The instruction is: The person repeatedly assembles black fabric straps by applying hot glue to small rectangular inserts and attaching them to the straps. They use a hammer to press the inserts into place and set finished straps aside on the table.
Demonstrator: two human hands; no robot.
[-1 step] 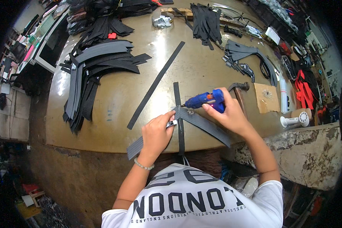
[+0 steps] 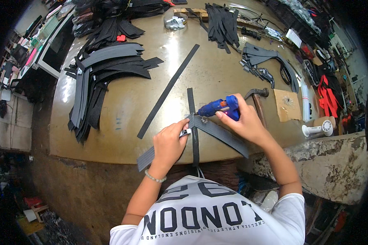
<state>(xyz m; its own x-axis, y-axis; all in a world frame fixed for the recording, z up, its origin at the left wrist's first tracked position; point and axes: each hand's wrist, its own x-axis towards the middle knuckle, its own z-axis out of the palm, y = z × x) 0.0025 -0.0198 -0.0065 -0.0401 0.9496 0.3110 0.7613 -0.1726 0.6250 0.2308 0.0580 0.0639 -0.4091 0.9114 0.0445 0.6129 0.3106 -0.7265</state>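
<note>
My right hand (image 2: 245, 120) grips a blue glue gun (image 2: 216, 107). Its nozzle points left and reaches the spot where straps cross on the table. My left hand (image 2: 169, 141) is closed on a ribbed grey strap (image 2: 147, 158), part of it hidden under the fingers. A small white-and-dark piece (image 2: 185, 132) pokes out by the fingertips; its kind is unclear. Across the grey strap runs a narrow black strap (image 2: 195, 145), pointing from the table edge toward the far side. To the right, another grey length (image 2: 223, 135) slants down from the crossing.
A single black strip (image 2: 167, 92) lies diagonally left of the work. Piles of grey and black straps (image 2: 84, 94) cover the table's left side. A hammer (image 2: 258, 104), a cardboard piece (image 2: 287, 105), a white spool (image 2: 318, 129) and grey straps with buckles (image 2: 259, 59) lie at right.
</note>
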